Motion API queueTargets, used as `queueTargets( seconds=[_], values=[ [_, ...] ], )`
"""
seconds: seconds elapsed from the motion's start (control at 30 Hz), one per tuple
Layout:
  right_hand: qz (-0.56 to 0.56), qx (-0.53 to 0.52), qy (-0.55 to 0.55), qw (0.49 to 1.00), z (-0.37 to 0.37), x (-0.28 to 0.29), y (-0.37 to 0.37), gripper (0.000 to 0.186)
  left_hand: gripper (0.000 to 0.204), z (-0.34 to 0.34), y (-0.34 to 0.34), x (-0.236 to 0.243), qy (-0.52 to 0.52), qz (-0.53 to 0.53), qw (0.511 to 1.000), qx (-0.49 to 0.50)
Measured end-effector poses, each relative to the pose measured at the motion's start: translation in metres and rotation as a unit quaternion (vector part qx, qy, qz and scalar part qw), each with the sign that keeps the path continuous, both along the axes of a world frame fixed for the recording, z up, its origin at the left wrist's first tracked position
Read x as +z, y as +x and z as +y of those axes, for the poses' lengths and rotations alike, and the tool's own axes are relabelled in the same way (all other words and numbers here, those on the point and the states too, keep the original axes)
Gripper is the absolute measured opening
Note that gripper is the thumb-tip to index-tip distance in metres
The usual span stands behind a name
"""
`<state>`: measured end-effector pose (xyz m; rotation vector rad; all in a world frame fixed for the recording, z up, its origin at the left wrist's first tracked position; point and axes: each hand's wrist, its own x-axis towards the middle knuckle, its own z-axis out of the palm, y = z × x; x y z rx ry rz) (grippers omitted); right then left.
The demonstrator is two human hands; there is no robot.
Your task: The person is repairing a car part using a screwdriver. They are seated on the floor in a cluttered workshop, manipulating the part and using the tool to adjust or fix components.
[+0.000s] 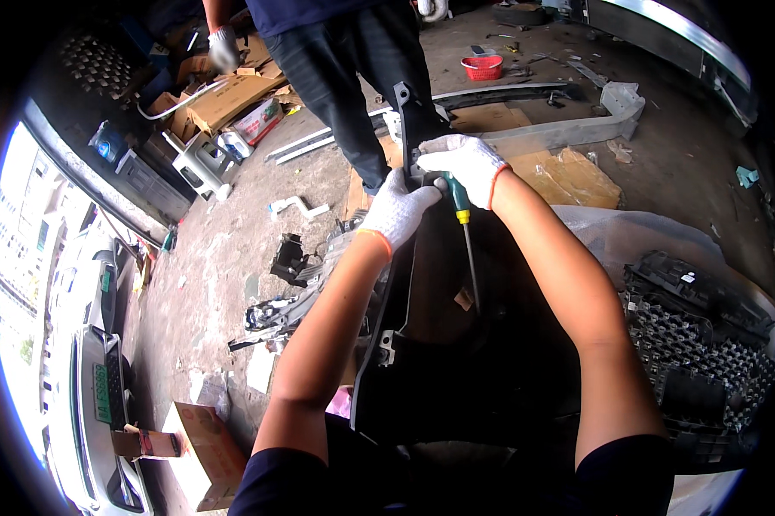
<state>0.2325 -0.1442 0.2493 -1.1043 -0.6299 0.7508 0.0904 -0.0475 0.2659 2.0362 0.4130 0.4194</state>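
A long black plastic car part (439, 378) stretches away from my body, with a narrow upright end (402, 107) beyond my hands and a small metal clip on its left edge. My left hand (398, 211), in a white knit glove, is closed around that left edge near the far end. My right hand (465, 163), gloved too, holds a screwdriver (462, 203) with a green and yellow handle; its shaft points back toward me, down over the dark part. The right fingertips are close to the part's edge beside my left hand, and their exact contact is hidden.
Another person (336, 77) in dark trousers and white gloves stands just beyond the part. Grille pieces (705, 361) lie at right, a lamp-like assembly (275, 314) at left. A cardboard box (202, 456), white stool (200, 163), red basket (482, 68) and bumper beam (568, 131) surround the spot.
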Motion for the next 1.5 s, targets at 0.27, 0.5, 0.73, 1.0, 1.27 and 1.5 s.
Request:
queueTargets(
  seconds=[0.27,0.5,0.73,1.0,1.27,1.5],
  values=[
    [-0.025,0.075,-0.011,0.997,-0.012,-0.003,0.012,0.033,0.044,0.006,-0.001,-0.006,-0.014,-0.011,1.000,0.000],
    [-0.083,0.016,-0.032,0.996,-0.001,-0.007,0.012,0.036,0.047,0.003,0.000,-0.003,-0.010,-0.001,1.000,-0.003],
    [-0.082,0.012,-0.056,0.995,-0.005,0.000,0.003,0.035,0.052,0.005,0.001,0.000,0.070,0.033,0.996,0.036],
    [-0.072,0.004,-0.028,0.997,-0.005,-0.002,0.002,0.036,0.060,0.001,0.008,0.012,0.150,0.069,0.983,0.075],
    [-0.098,-0.018,-0.036,0.994,-0.005,-0.003,0.001,0.037,0.061,0.001,0.012,0.009,0.219,0.080,0.968,0.096],
    [-0.095,-0.026,-0.024,0.995,-0.007,-0.004,0.005,0.040,0.062,0.003,0.015,0.007,0.239,0.067,0.965,0.090]
  ],
)
